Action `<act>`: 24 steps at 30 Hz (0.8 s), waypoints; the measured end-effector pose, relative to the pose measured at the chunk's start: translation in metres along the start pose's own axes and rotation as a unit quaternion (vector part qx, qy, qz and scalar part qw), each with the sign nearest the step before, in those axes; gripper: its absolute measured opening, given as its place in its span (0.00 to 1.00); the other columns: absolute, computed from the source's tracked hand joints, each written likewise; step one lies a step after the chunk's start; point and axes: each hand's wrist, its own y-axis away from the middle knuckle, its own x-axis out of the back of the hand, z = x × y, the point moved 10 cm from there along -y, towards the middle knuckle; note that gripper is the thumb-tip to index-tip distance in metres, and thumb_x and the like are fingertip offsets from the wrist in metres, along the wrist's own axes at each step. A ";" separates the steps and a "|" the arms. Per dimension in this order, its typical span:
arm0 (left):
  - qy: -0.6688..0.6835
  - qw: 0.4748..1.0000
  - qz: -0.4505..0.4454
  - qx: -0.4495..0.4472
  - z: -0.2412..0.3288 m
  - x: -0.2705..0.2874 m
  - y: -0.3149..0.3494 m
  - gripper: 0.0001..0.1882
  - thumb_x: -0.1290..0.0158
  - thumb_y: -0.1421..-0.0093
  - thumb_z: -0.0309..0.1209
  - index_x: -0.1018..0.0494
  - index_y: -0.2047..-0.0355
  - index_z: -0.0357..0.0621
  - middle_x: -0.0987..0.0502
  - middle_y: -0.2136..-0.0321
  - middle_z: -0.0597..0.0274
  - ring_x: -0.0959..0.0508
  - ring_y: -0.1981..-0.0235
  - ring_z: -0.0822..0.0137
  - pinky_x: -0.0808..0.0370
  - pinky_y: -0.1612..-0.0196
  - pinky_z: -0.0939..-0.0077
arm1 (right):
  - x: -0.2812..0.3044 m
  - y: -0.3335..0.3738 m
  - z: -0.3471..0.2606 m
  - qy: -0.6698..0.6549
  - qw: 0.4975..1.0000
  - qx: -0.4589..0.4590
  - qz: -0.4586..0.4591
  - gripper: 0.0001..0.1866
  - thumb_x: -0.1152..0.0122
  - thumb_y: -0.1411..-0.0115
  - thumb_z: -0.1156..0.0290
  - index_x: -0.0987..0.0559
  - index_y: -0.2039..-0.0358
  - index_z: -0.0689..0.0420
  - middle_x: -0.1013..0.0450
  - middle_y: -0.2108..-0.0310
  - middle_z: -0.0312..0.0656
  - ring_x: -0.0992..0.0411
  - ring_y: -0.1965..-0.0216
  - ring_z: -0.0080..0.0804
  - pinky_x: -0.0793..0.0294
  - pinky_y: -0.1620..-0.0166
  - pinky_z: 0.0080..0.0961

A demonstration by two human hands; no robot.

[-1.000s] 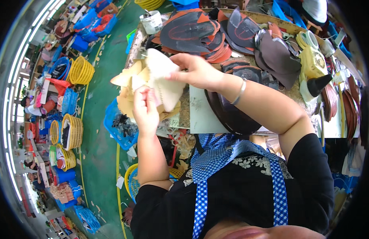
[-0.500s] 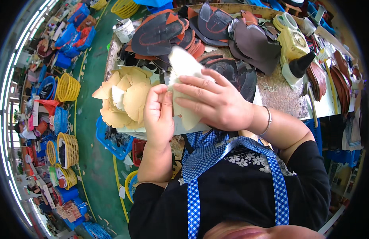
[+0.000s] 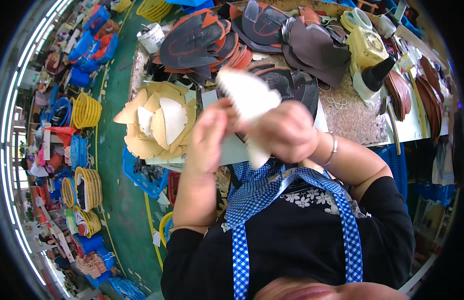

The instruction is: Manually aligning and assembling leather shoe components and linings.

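In front of me a thin white cut piece with a jagged edge (image 3: 254,95) is held up over the table edge, blurred by motion. My right hand (image 3: 288,131) is closed round its right side, and the tip sticks out below the fingers. My left hand (image 3: 208,134) is at its left edge; its fingers are smeared and partly behind the piece, so their grip is unclear. Left of my left hand lies a pile of tan cut pieces (image 3: 154,107). A white jagged-edged piece (image 3: 173,119) rests on top, beside a smaller white piece (image 3: 145,120).
Stacks of black sole-shaped pieces with orange edges (image 3: 192,42) and dark brown pieces (image 3: 317,55) lie farther back. A white tub (image 3: 151,37) stands at the far left corner. To the right are a black cone (image 3: 378,74) and reddish-brown pieces (image 3: 399,95). Below the table sits a blue basket (image 3: 144,175).
A white jagged-edged piece now lies on the tan pile. The held piece has turned and shows its jagged edge at the left. My right hand has gone from flat to closed.
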 end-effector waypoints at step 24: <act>-0.307 0.909 0.040 -0.278 0.049 -0.058 0.018 0.05 0.47 0.40 0.22 0.28 0.65 0.32 0.24 0.72 0.58 0.24 0.74 0.70 0.29 0.69 0.82 | 0.020 -0.010 0.069 -0.215 0.916 -0.336 0.040 0.09 0.34 0.52 0.79 0.20 0.68 0.61 0.23 0.68 0.44 0.23 0.69 0.38 0.22 0.66 0.27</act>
